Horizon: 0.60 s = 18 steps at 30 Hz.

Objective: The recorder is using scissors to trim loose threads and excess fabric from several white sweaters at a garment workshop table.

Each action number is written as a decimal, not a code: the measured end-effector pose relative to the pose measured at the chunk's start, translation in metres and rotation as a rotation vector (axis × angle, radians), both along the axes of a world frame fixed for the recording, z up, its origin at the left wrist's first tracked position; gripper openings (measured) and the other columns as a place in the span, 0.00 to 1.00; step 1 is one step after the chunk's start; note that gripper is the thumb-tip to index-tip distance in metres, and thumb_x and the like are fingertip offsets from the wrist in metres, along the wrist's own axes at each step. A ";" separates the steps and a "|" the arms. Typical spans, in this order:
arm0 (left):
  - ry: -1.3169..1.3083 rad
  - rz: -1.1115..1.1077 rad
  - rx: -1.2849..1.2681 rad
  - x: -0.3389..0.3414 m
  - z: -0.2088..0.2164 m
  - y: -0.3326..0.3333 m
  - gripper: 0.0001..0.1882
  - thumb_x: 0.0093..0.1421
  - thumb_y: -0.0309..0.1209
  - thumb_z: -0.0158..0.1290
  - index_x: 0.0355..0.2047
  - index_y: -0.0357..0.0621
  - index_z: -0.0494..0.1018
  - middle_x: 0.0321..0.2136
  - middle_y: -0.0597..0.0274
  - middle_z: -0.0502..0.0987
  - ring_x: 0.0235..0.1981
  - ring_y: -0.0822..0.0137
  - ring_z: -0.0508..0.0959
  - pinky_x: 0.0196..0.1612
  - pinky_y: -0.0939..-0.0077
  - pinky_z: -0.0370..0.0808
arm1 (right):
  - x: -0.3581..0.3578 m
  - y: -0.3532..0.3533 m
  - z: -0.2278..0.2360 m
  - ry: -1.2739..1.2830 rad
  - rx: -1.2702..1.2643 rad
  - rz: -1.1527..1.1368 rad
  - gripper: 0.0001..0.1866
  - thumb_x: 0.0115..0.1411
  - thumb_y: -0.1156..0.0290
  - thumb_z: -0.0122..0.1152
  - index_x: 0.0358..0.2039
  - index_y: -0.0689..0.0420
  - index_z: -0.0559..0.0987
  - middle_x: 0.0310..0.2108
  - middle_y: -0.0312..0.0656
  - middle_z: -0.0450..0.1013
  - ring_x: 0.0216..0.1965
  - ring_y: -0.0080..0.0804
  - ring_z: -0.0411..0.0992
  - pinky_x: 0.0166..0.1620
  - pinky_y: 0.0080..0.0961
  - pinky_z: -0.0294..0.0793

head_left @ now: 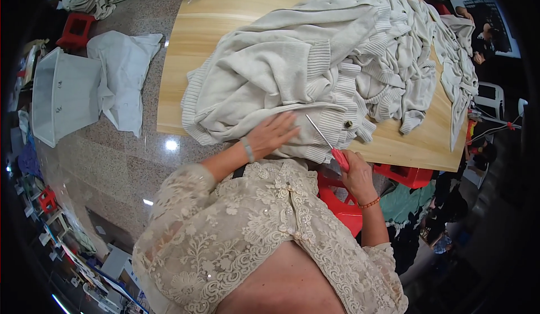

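Note:
A cream knitted cardigan with ribbed hems lies on the wooden table, on top of a pile of similar pale knitwear. My left hand rests flat on the cardigan's lower part, fingers spread, a pale bracelet on the wrist. My right hand grips a red-handled tool with a thin metal shaft that points up and left at the ribbed hem. A small dark button sits on that hem just right of the shaft.
A white plastic basket and a white bag stand on the polished stone floor at left. Red stools are on the floor, and another red stool is under me. Another person sits at the far right.

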<state>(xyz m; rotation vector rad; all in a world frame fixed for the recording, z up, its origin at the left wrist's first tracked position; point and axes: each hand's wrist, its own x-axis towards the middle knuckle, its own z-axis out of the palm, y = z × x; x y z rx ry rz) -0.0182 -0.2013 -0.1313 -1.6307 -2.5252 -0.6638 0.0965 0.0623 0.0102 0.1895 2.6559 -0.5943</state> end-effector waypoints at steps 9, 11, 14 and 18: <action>-0.058 0.614 -0.059 0.032 -0.015 -0.142 0.33 0.48 0.25 0.56 0.57 0.49 0.66 0.52 0.54 0.65 0.51 0.53 0.67 0.54 0.59 0.63 | -0.033 -0.024 -0.025 0.087 -0.123 0.233 0.22 0.45 0.81 0.58 0.45 0.57 0.73 0.36 0.48 0.74 0.40 0.49 0.70 0.43 0.40 0.71; -0.209 0.614 -0.007 0.029 -0.014 -0.145 0.30 0.48 0.21 0.55 0.54 0.48 0.69 0.45 0.54 0.71 0.43 0.55 0.72 0.46 0.63 0.69 | -0.038 -0.027 -0.028 0.077 -0.127 0.275 0.22 0.45 0.81 0.58 0.44 0.57 0.73 0.36 0.48 0.74 0.40 0.49 0.70 0.43 0.40 0.71; -0.531 0.621 0.199 0.020 0.004 -0.159 0.24 0.49 0.20 0.51 0.49 0.44 0.73 0.36 0.55 0.76 0.34 0.61 0.75 0.38 0.68 0.71 | -0.047 -0.029 -0.029 0.078 -0.126 0.340 0.22 0.45 0.81 0.58 0.44 0.57 0.73 0.35 0.47 0.74 0.39 0.49 0.70 0.42 0.40 0.71; -0.922 0.554 0.144 -0.054 0.066 -0.182 0.18 0.52 0.24 0.47 0.45 0.40 0.75 0.27 0.56 0.78 0.27 0.65 0.77 0.34 0.70 0.73 | -0.055 -0.028 -0.022 0.104 -0.128 0.333 0.20 0.48 0.79 0.58 0.44 0.57 0.73 0.35 0.47 0.74 0.39 0.49 0.71 0.41 0.40 0.71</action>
